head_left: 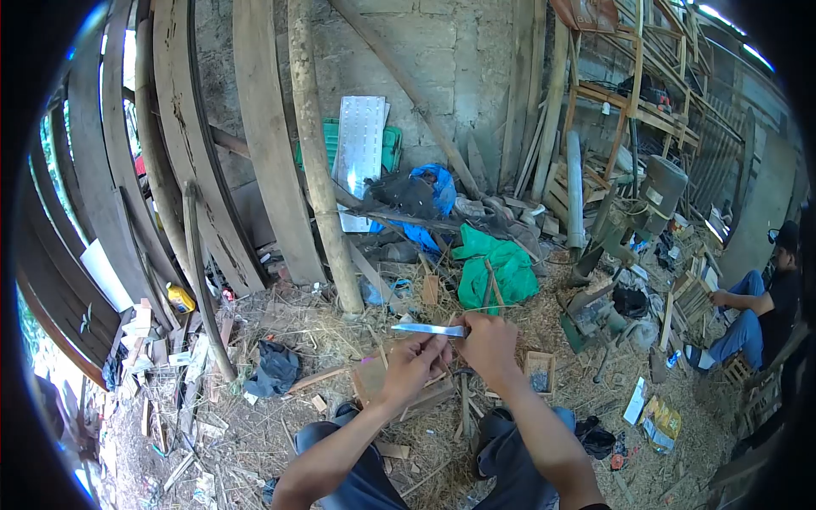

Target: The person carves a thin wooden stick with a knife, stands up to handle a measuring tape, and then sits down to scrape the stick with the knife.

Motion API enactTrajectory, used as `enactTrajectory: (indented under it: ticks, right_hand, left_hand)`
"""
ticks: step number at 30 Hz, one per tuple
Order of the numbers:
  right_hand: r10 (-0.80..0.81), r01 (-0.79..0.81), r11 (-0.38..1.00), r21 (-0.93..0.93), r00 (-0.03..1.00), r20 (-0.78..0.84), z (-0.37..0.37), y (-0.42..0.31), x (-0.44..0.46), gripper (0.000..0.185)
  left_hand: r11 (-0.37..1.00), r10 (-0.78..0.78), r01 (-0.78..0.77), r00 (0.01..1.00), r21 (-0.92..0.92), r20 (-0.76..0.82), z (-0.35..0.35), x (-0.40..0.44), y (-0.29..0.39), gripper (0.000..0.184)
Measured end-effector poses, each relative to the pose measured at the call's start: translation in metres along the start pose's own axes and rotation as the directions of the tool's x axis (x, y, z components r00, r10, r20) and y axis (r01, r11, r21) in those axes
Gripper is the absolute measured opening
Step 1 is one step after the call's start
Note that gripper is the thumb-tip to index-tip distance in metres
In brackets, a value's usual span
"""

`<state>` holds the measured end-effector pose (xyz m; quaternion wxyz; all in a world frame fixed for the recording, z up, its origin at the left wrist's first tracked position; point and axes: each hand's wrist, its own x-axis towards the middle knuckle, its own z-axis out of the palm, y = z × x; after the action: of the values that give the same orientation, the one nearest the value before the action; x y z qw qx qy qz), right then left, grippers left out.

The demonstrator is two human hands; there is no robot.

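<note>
My right hand point(490, 347) is closed around the dark handle of a knife point(425, 329), in front of my knees. Its bright blade points left and lies nearly level. Just below the blade is my left hand point(414, 367), with its fingers curled and the thumb close to the metal. Whatever the left fingers pinch, if anything, is hidden. Under the hands a wooden block point(371, 380) stands on the ground between my feet. A small wooden box point(539, 372) with small dark pieces in it sits to the right.
Wood scraps and straw litter the ground. A green plastic sheet point(495, 270) lies ahead, near a leaning pole point(312, 153). Dark plastic point(274, 370) is at left, a yellow bag point(660, 423) at right. Another person point(756, 314) sits at far right, handling wood slats.
</note>
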<state>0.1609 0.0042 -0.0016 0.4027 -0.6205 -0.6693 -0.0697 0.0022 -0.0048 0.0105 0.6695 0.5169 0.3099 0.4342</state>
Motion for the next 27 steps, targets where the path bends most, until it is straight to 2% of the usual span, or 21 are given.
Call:
enactTrajectory:
  ticks: [2,3,4,5,7,8,10,12,14,15,16,17,18,19,20,22,24,26,27]
  right_hand:
    - [0.030,-0.030,0.999,-0.036,0.999,0.019,0.008,0.008,-0.001,0.007]
    - [0.055,-0.053,0.991,-0.122,0.998,0.020,0.009,0.011,0.001,0.003]
    - [0.082,-0.077,0.975,-0.207,0.997,0.017,0.010,0.014,0.002,0.007]
    - [0.086,-0.081,0.975,-0.206,0.996,0.017,0.009,0.015,0.004,0.007]
    - [0.101,-0.108,0.966,-0.233,0.994,-0.042,0.006,0.017,0.008,0.010]
    - [0.102,-0.109,0.966,-0.235,0.994,-0.042,0.006,0.025,0.013,0.010]
    - [0.318,-0.326,0.848,-0.418,0.944,-0.091,0.003,0.055,0.024,0.014]
    - [0.330,-0.348,0.854,-0.387,0.937,-0.113,-0.010,0.087,0.024,0.016]
    - [0.324,-0.349,0.860,-0.372,0.937,-0.130,-0.017,0.089,0.025,0.017]
    - [0.391,-0.383,0.909,-0.164,0.920,0.020,-0.020,0.076,0.020,0.018]
    - [0.422,-0.437,0.898,0.050,0.888,0.181,-0.022,0.063,0.016,0.020]
    - [0.422,-0.437,0.898,0.051,0.888,0.184,-0.022,0.052,0.015,0.020]
    - [0.336,-0.439,0.815,0.378,0.890,0.310,-0.021,0.040,0.012,0.021]
    - [0.216,-0.437,0.619,0.653,0.894,0.393,-0.021,0.029,0.007,0.022]
    - [0.221,-0.441,0.615,0.653,0.892,0.394,-0.025,0.017,0.005,0.022]
    - [0.085,-0.396,0.593,0.701,0.897,0.434,-0.032,0.001,0.008,0.022]
    - [0.100,-0.373,0.612,0.697,0.911,0.399,-0.033,0.007,0.011,0.017]
    - [0.298,-0.497,0.483,0.720,0.867,0.399,-0.040,0.022,0.015,0.018]
    - [0.333,-0.487,0.500,0.716,0.872,0.360,-0.041,0.028,0.017,0.019]
  left_hand:
    - [0.997,-0.034,0.036,0.999,0.071,-0.018,0.004,-0.004,0.001,0.022]
    - [0.998,-0.052,0.052,0.999,0.042,-0.013,0.004,-0.003,0.002,0.021]
    - [0.997,-0.070,0.070,0.998,0.015,-0.007,0.005,-0.003,0.002,0.021]
    - [0.997,-0.074,0.074,0.997,0.017,-0.006,0.004,-0.001,0.002,0.021]
    - [0.983,-0.120,0.123,0.992,-0.138,0.031,0.004,0.001,0.003,0.023]
    - [0.983,-0.121,0.124,0.992,-0.138,0.033,0.004,-0.003,0.006,0.023]
    - [0.981,-0.170,0.179,0.978,-0.071,0.121,0.006,-0.013,0.018,0.030]
    - [0.985,-0.155,0.165,0.977,-0.059,0.144,0.001,-0.014,0.016,0.034]
    - [0.988,-0.126,0.139,0.978,-0.070,0.166,-0.003,-0.009,0.013,0.038]
    - [0.996,-0.083,0.088,0.986,-0.030,0.144,-0.006,-0.007,0.010,0.035]
    - [0.999,-0.043,0.041,0.991,0.018,0.124,-0.009,-0.004,0.006,0.033]
    - [0.999,-0.044,0.042,0.992,0.019,0.122,-0.010,0.000,0.003,0.033]
    - [0.999,-0.021,0.014,0.992,0.050,0.127,-0.011,0.004,0.000,0.029]
    - [0.997,-0.001,-0.011,0.991,0.081,0.135,-0.011,0.005,-0.004,0.025]
    - [0.996,-0.006,-0.005,0.991,0.084,0.137,-0.012,0.006,-0.007,0.025]
    - [0.987,0.002,-0.021,0.993,0.161,0.118,-0.011,0.009,-0.009,0.022]
    - [0.982,0.011,-0.036,0.991,0.186,0.135,-0.008,0.005,-0.007,0.024]
    - [0.977,0.015,-0.050,0.986,0.209,0.165,-0.004,0.000,-0.006,0.026]
    - [0.982,-0.012,-0.021,0.985,0.185,0.174,-0.004,-0.004,-0.007,0.029]
